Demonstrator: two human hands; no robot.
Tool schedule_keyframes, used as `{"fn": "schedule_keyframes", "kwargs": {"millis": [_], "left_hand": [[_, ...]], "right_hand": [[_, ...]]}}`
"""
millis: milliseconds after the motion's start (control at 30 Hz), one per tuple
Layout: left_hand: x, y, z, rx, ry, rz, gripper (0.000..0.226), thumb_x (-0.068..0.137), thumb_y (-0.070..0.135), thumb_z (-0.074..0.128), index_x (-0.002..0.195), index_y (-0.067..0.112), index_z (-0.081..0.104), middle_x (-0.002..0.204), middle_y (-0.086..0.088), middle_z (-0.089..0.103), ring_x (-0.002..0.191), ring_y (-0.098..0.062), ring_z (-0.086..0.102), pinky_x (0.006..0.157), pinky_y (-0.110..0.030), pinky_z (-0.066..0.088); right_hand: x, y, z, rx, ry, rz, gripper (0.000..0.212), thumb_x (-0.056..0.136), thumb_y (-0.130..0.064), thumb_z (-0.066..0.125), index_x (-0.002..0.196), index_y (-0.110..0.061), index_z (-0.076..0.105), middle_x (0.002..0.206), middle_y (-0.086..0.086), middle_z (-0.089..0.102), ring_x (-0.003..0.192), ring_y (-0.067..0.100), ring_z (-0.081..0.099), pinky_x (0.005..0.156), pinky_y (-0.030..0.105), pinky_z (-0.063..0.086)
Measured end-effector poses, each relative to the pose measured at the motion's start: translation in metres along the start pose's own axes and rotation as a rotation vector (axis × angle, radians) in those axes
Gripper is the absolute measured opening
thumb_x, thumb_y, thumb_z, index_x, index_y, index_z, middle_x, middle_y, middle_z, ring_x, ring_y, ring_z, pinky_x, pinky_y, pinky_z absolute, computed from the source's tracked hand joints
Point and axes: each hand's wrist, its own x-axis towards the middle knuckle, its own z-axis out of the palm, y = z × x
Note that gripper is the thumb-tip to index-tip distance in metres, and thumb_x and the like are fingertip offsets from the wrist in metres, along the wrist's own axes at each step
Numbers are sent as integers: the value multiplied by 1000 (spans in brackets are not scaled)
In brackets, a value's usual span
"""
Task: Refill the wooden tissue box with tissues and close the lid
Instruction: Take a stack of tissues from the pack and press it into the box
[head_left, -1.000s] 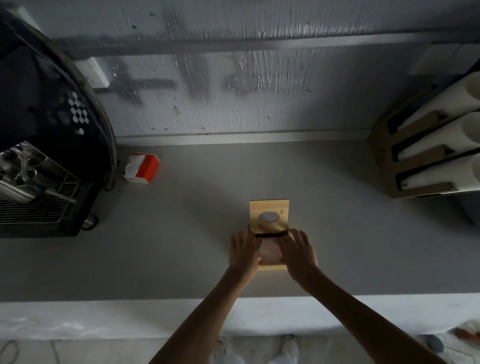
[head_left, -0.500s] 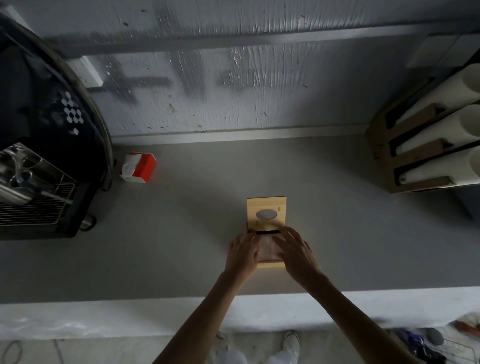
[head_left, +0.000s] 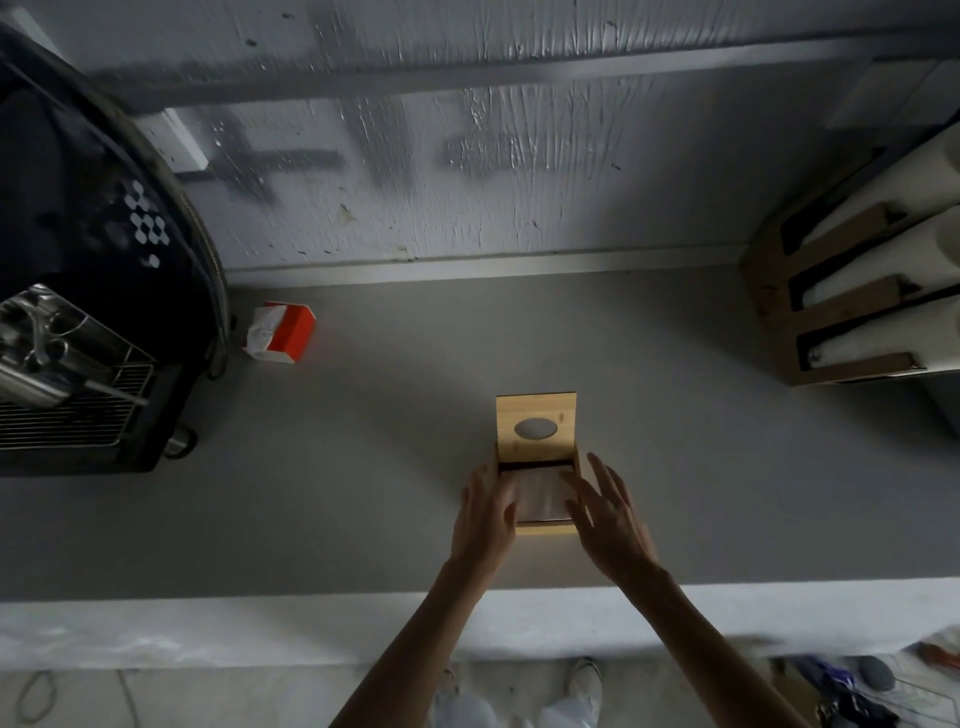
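Note:
The wooden tissue box (head_left: 545, 528) stands on the grey counter near its front edge. Its lid (head_left: 536, 415), with an oval hole, is swung up and back. A pale stack of tissues (head_left: 540, 496) lies inside the box. My left hand (head_left: 488, 514) rests along the box's left side, fingers apart, fingertips near the tissues. My right hand (head_left: 605, 512) hovers over the box's right side with fingers spread and holds nothing.
A red and white tissue pack (head_left: 280, 332) lies at the back left beside a black coffee machine (head_left: 78, 291). A cardboard rack of white rolls (head_left: 862, 291) stands at the right. The counter (head_left: 363, 467) ends in a white front edge.
Both hands have drawn apart from the middle of the box to its sides, fingers spreading. The tissues inside are now more exposed.

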Motion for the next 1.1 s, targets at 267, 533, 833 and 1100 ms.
{"fn": "schedule_keyframes", "kwargs": {"millis": [267,533,833,1100], "left_hand": [[10,9,-7,18,-130,-79,33,95,21,58,127,17,50,127,-8,51,109,-24,58,80,-33,52],[6,9,-13,38,-135,-92,40,99,23,51,139,18,45,132,-7,50,115,-24,56,87,-36,50],[4,14,-25,-15,137,-78,14,101,21,43,109,18,54,99,1,59,85,-13,59,66,-20,39],[73,26,-59,-1043,-356,-916,64,96,66,28,145,27,38,156,-9,32,142,-39,27,109,-64,21]], "right_hand": [[12,-11,3,-200,-93,60,60,79,-19,73,134,-14,49,150,16,39,135,38,41,85,52,55],[14,-11,-2,-134,-183,123,58,93,-26,56,146,-20,32,158,12,22,143,34,25,98,51,47],[13,-3,-13,139,23,84,44,95,-31,55,137,-18,48,144,12,49,129,30,49,96,46,49],[67,5,-42,1242,-379,741,56,92,-66,29,133,-33,51,135,4,49,124,31,46,98,47,41]]}}
